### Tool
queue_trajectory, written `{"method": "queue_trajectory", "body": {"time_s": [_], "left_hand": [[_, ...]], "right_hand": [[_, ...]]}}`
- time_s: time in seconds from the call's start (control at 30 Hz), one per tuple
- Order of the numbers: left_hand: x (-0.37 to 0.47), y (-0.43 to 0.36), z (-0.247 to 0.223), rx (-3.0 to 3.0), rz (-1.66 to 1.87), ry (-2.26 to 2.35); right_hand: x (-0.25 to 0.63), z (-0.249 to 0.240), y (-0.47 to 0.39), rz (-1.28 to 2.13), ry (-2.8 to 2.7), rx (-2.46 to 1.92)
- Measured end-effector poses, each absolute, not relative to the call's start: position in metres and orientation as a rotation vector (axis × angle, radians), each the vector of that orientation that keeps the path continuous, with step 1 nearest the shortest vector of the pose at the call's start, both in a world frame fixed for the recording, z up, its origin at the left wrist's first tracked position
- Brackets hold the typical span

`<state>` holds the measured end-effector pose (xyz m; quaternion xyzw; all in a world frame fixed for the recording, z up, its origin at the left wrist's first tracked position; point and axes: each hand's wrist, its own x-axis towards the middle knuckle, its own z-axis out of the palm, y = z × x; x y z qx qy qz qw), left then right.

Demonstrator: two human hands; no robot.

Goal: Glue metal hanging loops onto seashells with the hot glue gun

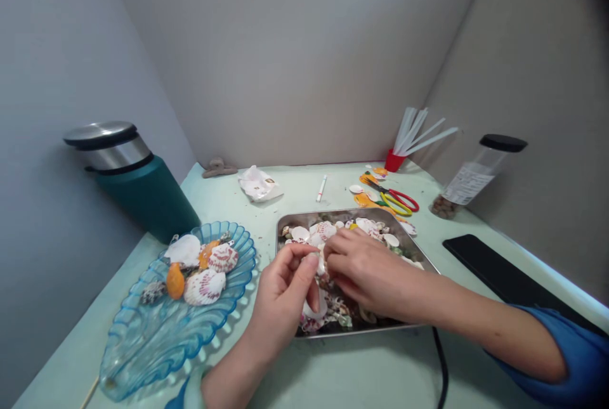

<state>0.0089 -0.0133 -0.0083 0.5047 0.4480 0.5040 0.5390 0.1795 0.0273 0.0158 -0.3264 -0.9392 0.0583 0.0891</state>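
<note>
A metal tray (361,333) full of small seashells lies in front of me. Over its left part, my left hand (288,279) has thumb and fingers pinched on a small whitish piece, perhaps a shell, mostly hidden by the fingertips. My right hand (364,266) reaches in from the right, its curled fingers among the shells and close to my left fingertips; whatever it may hold is hidden. White shells (300,234) show near the tray's back edge.
A blue glass dish (157,345) with larger shells (204,286) lies at left, before a green bottle (143,190). Behind the tray are crumpled plastic (258,184), a marker (322,188) and scissors (397,198). Rightward are a red cup (394,161), a jar (469,181) and a black phone (499,269).
</note>
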Motion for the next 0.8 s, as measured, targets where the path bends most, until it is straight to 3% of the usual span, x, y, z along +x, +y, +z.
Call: {"method": "queue_trajectory", "body": {"time_s": [0.53, 0.8], "left_hand": [[0.011, -0.011, -0.005, 1.246, 1.119, 1.103], [0.011, -0.012, 0.001, 1.326, 1.003, 1.139]], "right_hand": [[0.202, 0.010, 0.027, 1.236, -2.081, -1.106], [0.201, 0.006, 0.027, 1.485, -1.843, -1.082]]}}
